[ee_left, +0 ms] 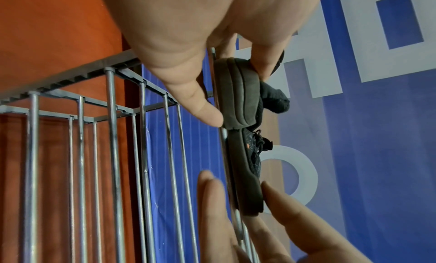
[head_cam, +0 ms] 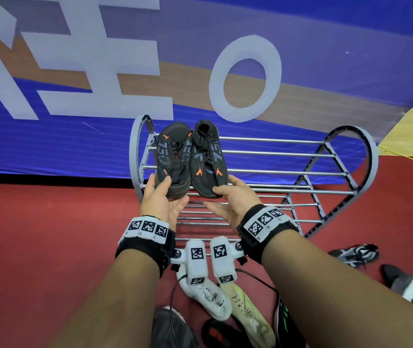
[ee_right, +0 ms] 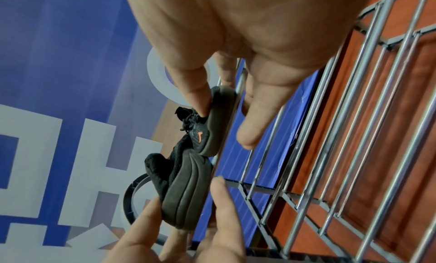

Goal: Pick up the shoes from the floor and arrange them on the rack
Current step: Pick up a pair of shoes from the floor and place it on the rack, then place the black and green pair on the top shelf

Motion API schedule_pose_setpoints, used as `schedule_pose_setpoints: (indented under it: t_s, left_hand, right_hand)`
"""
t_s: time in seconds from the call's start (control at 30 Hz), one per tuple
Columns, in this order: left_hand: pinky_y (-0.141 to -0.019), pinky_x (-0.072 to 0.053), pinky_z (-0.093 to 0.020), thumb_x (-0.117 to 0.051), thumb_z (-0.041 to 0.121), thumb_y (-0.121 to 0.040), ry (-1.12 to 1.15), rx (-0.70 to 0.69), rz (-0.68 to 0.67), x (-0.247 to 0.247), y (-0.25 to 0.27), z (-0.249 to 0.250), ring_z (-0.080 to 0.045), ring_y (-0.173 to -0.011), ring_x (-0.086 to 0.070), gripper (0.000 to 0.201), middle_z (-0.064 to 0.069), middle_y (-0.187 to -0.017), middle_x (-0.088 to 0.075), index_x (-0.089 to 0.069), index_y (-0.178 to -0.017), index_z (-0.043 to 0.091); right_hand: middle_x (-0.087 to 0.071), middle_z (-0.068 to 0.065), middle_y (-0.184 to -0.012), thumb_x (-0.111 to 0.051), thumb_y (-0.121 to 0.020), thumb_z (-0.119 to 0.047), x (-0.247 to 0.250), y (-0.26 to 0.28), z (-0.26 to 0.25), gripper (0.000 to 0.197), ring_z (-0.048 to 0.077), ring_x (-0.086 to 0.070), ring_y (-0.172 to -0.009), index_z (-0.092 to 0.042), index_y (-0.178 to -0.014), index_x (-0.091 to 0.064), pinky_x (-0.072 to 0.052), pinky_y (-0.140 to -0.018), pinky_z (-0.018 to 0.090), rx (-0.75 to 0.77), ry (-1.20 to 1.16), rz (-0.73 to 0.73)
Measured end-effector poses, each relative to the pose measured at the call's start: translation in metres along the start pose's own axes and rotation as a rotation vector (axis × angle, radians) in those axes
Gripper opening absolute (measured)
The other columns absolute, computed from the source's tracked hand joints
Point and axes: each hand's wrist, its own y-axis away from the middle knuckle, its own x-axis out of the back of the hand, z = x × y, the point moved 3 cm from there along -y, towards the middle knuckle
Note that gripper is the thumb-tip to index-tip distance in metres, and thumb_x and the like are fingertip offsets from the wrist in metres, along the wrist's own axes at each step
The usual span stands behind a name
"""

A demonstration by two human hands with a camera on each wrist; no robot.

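Note:
Two black knit shoes with orange marks lie side by side on the top rails at the left end of the grey rack (head_cam: 288, 173), pointing opposite ways. My left hand (head_cam: 162, 187) pinches the near heel of the left shoe (head_cam: 172, 156), thumb on top and index finger at the sole (ee_left: 240, 91). My right hand (head_cam: 221, 190) holds the near toe of the right shoe (head_cam: 208, 159). Its thumb lies on the upper (ee_right: 212, 121). Its fingers reach under the rail, and the index finger stands slightly off the sole. The rack's right side and lower shelves hold nothing.
Several loose shoes lie on the red floor near me: a white one (head_cam: 208, 297), a pale yellow one (head_cam: 248, 315), a black one with green (head_cam: 283, 320), a black-and-white sneaker (head_cam: 353, 254) and a grey-and-white one (head_cam: 406, 285). A blue banner (head_cam: 74, 146) hangs behind the rack.

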Motion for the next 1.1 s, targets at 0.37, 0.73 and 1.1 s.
schedule_pose_setpoints:
  t_s: [0.37,0.73,1.1]
  left_hand:
    - [-0.072,-0.058,-0.039,-0.057,0.012,-0.099,-0.361,0.146,0.116,-0.003,0.077,0.016,-0.035,-0.116,-0.063,0.035,-0.019,-0.142,-0.053,-0.051,-0.133,0.007]
    - [-0.069,-0.052,-0.034,-0.050,0.008,-0.101,-0.787,0.029,-0.391,-0.174,0.181,-0.034,-0.021,-0.082,-0.063,0.024,-0.004,-0.095,-0.063,-0.058,-0.124,0.011]
    - [-0.055,-0.034,-0.026,-0.044,0.000,-0.101,-0.884,0.089,-0.795,-0.331,0.282,-0.168,-0.016,-0.064,-0.037,0.025,-0.006,-0.080,-0.047,-0.054,-0.108,0.021]
  right_hand:
    - [-0.066,0.015,-0.128,-0.075,-0.089,-0.015,0.075,0.071,-0.063,0.030,0.034,-0.064,-0.121,-0.013,-0.118,-0.068,-0.053,-0.105,0.050,0.115,0.400,0.182]
    - [-0.070,0.005,-0.102,-0.080,-0.081,-0.035,0.237,0.213,-0.192,0.031,0.020,-0.060,-0.074,-0.019,-0.106,-0.072,-0.054,-0.083,0.036,0.346,0.826,0.441]
    - [-0.071,0.008,-0.120,-0.076,-0.088,-0.039,0.449,0.340,-0.236,0.047,0.027,-0.064,-0.095,-0.014,-0.128,-0.069,-0.055,-0.097,0.044,0.258,1.020,0.789]
